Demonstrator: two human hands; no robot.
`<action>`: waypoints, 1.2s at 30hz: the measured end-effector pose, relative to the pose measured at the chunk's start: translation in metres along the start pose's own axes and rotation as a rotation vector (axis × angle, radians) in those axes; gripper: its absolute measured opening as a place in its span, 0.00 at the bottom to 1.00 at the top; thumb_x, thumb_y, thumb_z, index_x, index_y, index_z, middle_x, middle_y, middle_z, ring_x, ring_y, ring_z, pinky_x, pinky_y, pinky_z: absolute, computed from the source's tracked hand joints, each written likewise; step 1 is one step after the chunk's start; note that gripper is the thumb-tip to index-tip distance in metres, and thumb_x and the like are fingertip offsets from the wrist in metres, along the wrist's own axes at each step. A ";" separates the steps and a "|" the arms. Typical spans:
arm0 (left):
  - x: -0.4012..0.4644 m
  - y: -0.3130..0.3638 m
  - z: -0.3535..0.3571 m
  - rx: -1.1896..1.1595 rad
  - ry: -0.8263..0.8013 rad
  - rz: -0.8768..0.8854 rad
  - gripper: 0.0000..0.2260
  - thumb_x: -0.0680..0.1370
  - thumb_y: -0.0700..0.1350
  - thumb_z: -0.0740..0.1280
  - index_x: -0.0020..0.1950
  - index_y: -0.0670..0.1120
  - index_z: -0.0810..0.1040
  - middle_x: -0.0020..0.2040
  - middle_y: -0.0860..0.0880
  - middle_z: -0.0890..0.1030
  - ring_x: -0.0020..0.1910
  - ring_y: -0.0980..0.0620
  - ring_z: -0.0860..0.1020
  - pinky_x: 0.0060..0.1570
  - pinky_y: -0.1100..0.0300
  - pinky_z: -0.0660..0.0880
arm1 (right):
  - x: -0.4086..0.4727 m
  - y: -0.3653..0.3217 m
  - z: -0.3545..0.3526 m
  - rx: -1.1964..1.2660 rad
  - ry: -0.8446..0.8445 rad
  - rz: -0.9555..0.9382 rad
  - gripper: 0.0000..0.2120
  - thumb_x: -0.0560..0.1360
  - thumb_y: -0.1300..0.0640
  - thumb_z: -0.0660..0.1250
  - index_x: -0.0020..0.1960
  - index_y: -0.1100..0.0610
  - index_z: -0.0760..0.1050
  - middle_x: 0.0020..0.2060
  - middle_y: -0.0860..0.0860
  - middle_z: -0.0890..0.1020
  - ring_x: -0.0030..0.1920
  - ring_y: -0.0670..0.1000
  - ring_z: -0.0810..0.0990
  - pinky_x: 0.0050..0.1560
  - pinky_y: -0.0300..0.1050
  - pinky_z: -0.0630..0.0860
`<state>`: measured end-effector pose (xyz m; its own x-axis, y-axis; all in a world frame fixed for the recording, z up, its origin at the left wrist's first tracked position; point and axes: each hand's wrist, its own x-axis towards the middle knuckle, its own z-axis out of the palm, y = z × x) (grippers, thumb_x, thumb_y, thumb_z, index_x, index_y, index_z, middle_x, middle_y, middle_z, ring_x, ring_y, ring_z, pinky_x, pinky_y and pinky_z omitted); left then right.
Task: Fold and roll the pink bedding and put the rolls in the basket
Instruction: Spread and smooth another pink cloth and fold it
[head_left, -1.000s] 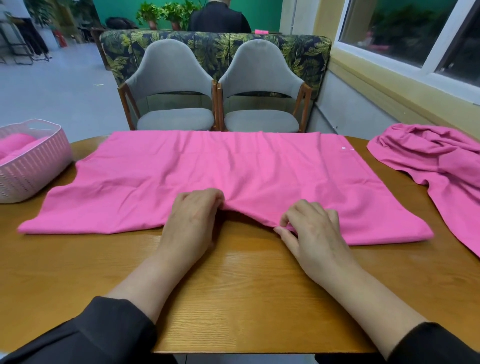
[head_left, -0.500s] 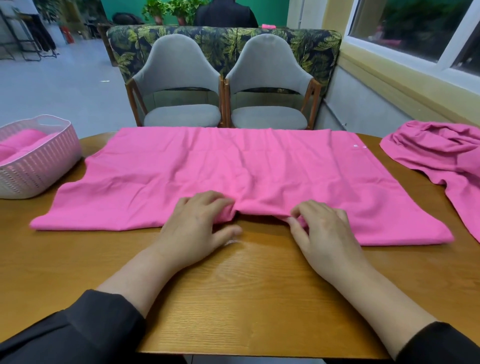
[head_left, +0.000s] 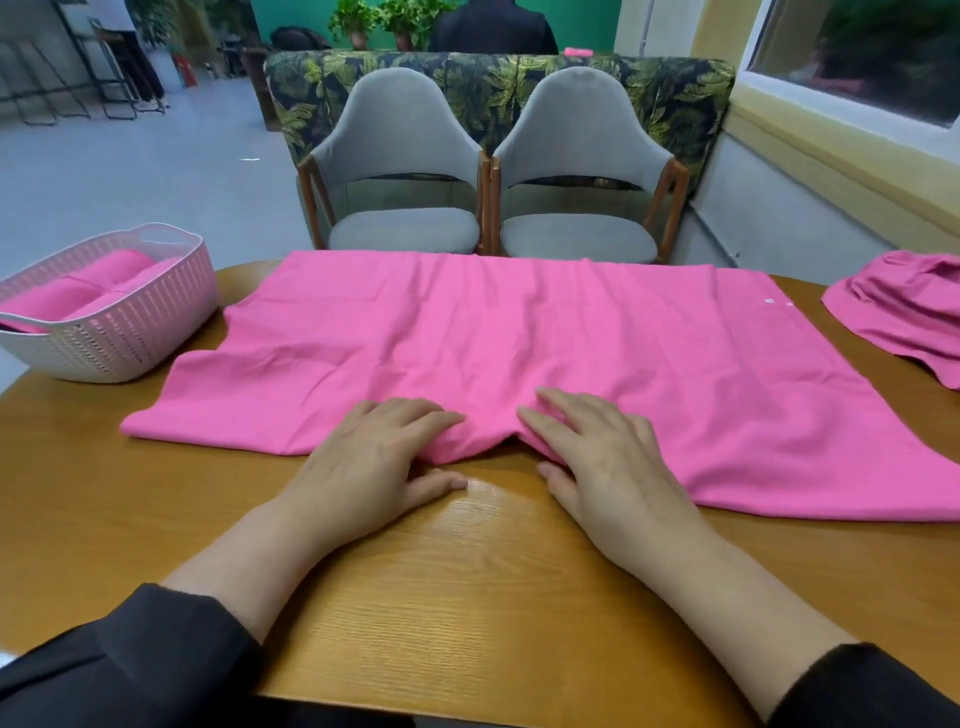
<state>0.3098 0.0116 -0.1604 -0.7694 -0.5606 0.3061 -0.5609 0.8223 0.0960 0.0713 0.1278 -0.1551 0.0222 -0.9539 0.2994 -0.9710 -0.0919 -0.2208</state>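
Near hem newly bunched between hands; sheet lengthwise left-right.

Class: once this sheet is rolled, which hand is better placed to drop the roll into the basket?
Left. The basket stands at the table's left edge, nearer the left hand; the right hand would have to cross over.

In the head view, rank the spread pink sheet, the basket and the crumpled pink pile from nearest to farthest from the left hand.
1. Spread pink sheet: under the left hand, whose fingers rest on its near edge.
2. Basket: at the table's left edge, with pink rolls inside.
3. Crumpled pink pile: at the far right, beyond the right hand.
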 end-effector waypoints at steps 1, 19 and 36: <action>-0.006 -0.007 -0.001 0.028 0.021 -0.049 0.22 0.77 0.64 0.61 0.65 0.54 0.77 0.61 0.55 0.79 0.61 0.54 0.76 0.58 0.51 0.72 | 0.004 -0.001 0.005 0.010 0.023 -0.008 0.18 0.76 0.52 0.70 0.65 0.46 0.76 0.70 0.47 0.75 0.70 0.51 0.71 0.62 0.56 0.69; -0.054 -0.128 -0.032 0.142 0.147 -0.802 0.20 0.81 0.59 0.59 0.69 0.53 0.74 0.73 0.49 0.72 0.71 0.47 0.70 0.68 0.42 0.66 | 0.092 -0.099 0.032 0.170 -0.256 -0.197 0.27 0.77 0.32 0.52 0.68 0.45 0.74 0.65 0.39 0.76 0.67 0.42 0.71 0.69 0.48 0.67; -0.089 -0.167 -0.073 -0.806 0.612 -0.886 0.11 0.78 0.47 0.71 0.61 0.53 0.83 0.50 0.59 0.84 0.48 0.71 0.78 0.49 0.74 0.72 | 0.152 -0.169 0.072 0.130 -0.367 -0.329 0.32 0.71 0.27 0.60 0.68 0.44 0.72 0.68 0.41 0.72 0.70 0.45 0.68 0.70 0.48 0.65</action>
<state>0.4942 -0.0691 -0.1344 0.1343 -0.9702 0.2017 -0.2970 0.1547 0.9423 0.2559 -0.0222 -0.1389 0.4265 -0.9039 0.0317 -0.8614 -0.4166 -0.2905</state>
